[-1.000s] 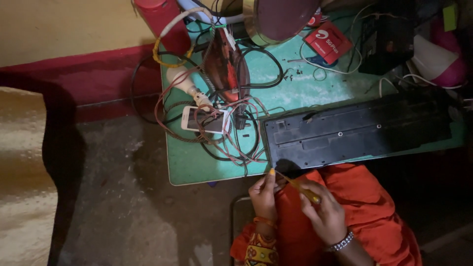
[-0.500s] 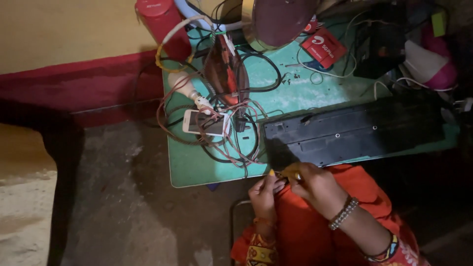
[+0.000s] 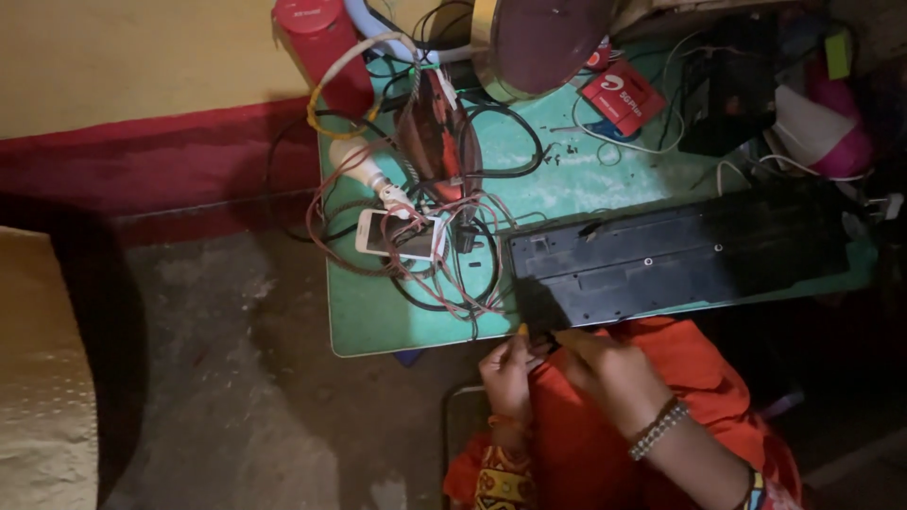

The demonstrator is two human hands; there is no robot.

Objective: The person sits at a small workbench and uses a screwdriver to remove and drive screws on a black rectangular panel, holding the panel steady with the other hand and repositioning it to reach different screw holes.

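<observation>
**Hands at the near edge of the bench, below the black panel**

Left hand (image 3: 508, 376) is at the near edge of the green bench (image 3: 378, 321), fingers pinched shut on a small yellow-tipped tool (image 3: 521, 331). Right hand (image 3: 609, 370) is just beside it, fingers extended toward the tool; whether it grips anything cannot be told. Both sit just under the near-left corner of the long black panel (image 3: 675, 260), which lies along the near edge. Left of the panel: a tangle of red wires (image 3: 444, 255) over a white phone (image 3: 392, 236). Far edge: red cylinder (image 3: 321, 47), lamp shade (image 3: 548, 38), red packet (image 3: 624, 94). An orange garment (image 3: 680, 378) lies beneath the hands.
</observation>
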